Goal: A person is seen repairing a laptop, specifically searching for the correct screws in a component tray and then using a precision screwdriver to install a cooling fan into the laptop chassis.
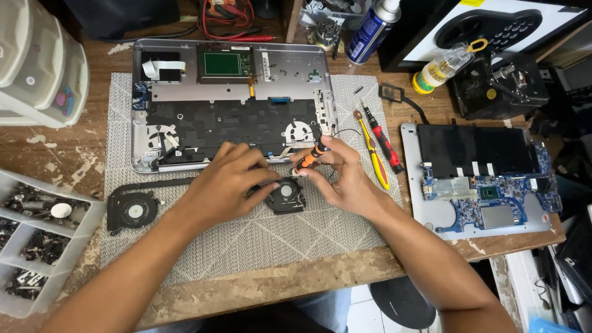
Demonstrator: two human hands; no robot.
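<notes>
Spray can (374, 28), glue bottle (442, 66), screw tray (37, 240)

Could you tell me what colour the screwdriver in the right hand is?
Orange and black screwdriver, right hand; head view.
</notes>
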